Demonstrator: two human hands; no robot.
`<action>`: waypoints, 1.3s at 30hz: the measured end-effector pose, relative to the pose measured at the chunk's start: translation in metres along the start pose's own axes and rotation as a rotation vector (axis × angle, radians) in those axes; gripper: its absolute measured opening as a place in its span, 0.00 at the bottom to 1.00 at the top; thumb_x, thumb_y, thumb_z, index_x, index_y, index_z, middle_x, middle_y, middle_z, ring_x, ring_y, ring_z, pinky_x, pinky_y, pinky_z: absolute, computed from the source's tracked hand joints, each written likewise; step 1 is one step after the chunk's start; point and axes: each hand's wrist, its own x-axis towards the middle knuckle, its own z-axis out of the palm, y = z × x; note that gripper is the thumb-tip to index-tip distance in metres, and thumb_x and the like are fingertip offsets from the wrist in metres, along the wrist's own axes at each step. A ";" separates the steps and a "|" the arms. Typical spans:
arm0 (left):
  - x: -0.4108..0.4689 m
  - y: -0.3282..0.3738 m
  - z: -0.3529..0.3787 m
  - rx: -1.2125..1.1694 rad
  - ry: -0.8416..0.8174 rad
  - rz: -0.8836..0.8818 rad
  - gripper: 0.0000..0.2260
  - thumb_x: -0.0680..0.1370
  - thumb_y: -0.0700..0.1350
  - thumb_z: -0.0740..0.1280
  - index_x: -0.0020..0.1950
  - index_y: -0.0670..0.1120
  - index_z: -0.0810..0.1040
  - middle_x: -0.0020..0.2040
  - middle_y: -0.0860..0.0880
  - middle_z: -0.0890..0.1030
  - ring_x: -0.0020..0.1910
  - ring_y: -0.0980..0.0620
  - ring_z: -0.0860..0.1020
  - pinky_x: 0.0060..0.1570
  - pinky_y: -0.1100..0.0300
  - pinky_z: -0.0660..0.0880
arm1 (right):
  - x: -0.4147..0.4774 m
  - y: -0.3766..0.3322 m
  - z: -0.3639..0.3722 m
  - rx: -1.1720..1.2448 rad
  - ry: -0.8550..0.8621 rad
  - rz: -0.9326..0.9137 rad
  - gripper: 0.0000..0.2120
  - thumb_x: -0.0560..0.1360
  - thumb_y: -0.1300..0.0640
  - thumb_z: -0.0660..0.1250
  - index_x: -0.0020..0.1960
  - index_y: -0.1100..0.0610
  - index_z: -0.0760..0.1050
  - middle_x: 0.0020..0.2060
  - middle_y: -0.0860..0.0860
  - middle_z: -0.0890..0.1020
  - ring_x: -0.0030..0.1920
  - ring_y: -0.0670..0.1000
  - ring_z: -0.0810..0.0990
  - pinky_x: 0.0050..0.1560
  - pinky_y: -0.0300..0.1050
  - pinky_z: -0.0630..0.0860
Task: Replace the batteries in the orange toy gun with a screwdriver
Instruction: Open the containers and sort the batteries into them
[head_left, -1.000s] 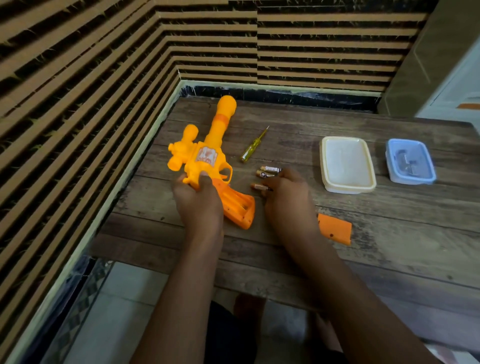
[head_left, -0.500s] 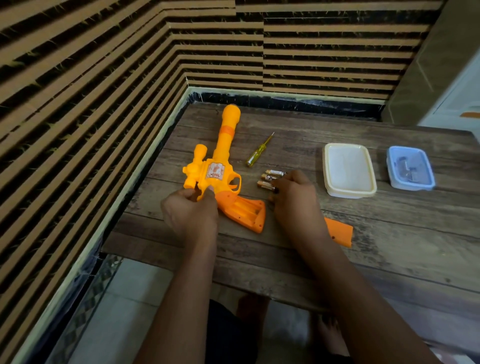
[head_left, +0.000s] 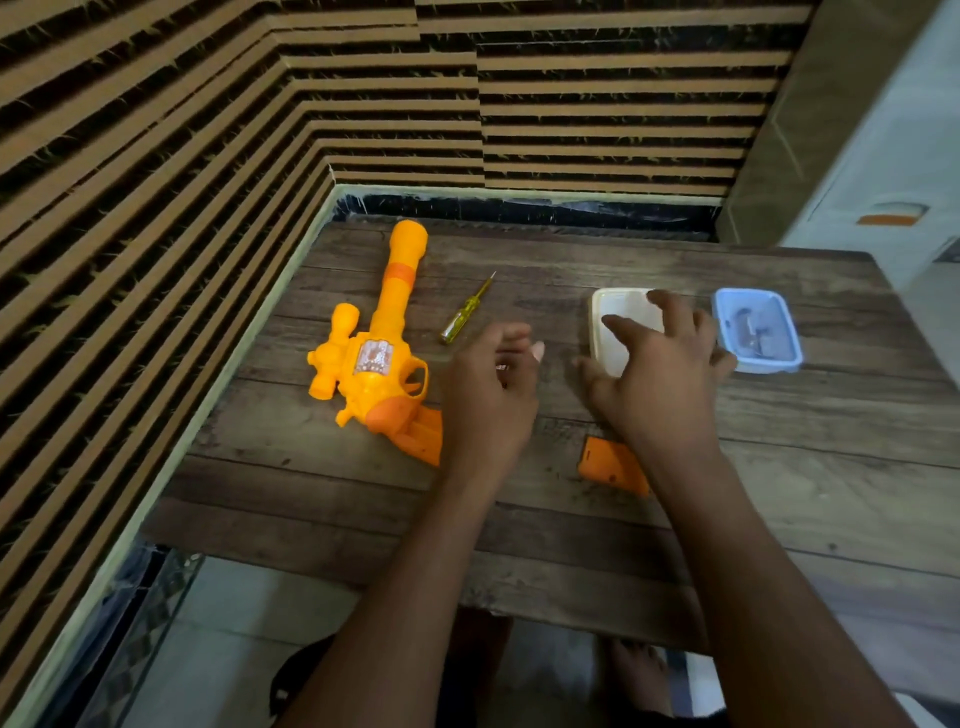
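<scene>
The orange toy gun (head_left: 379, 358) lies on the wooden table (head_left: 779, 467), barrel pointing away, with its grip's open battery bay partly hidden behind my left hand. Its loose orange battery cover (head_left: 610, 465) lies near my right wrist. A yellow-handled screwdriver (head_left: 465, 312) rests to the right of the barrel. My left hand (head_left: 488, 395) is curled where the batteries lay, and a metallic glint (head_left: 501, 366) shows inside its fingers. My right hand (head_left: 660, 374) hovers with fingers spread over the near edge of the white box (head_left: 618, 306).
A blue plastic box (head_left: 758, 332) with small items inside stands to the right of the white box. Striped walls close off the table's left and far sides. The table's near edge is by my forearms, with floor and my feet below.
My left hand let go of the gun and moved right onto the batteries. My right hand left the batteries and moved right over the white box. The gun now lies flat.
</scene>
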 end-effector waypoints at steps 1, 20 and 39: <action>-0.002 -0.002 0.003 -0.005 -0.028 0.000 0.08 0.80 0.42 0.71 0.58 0.43 0.83 0.49 0.52 0.85 0.47 0.62 0.82 0.43 0.76 0.72 | 0.000 0.003 -0.001 -0.031 -0.092 0.025 0.26 0.74 0.41 0.74 0.69 0.48 0.79 0.77 0.57 0.67 0.77 0.63 0.62 0.69 0.68 0.64; -0.014 0.030 0.052 -0.782 -0.340 -0.468 0.22 0.86 0.58 0.58 0.65 0.42 0.79 0.54 0.40 0.86 0.54 0.42 0.85 0.51 0.45 0.82 | -0.021 0.019 -0.033 0.702 0.106 -0.224 0.17 0.85 0.53 0.60 0.70 0.56 0.78 0.56 0.51 0.84 0.55 0.48 0.82 0.53 0.43 0.77; -0.003 0.023 0.037 -0.704 -0.298 -0.426 0.22 0.81 0.59 0.61 0.52 0.42 0.82 0.44 0.38 0.82 0.44 0.38 0.79 0.45 0.41 0.73 | -0.029 0.008 -0.023 0.961 0.068 -0.155 0.12 0.84 0.58 0.64 0.57 0.61 0.85 0.36 0.41 0.82 0.38 0.39 0.81 0.37 0.28 0.69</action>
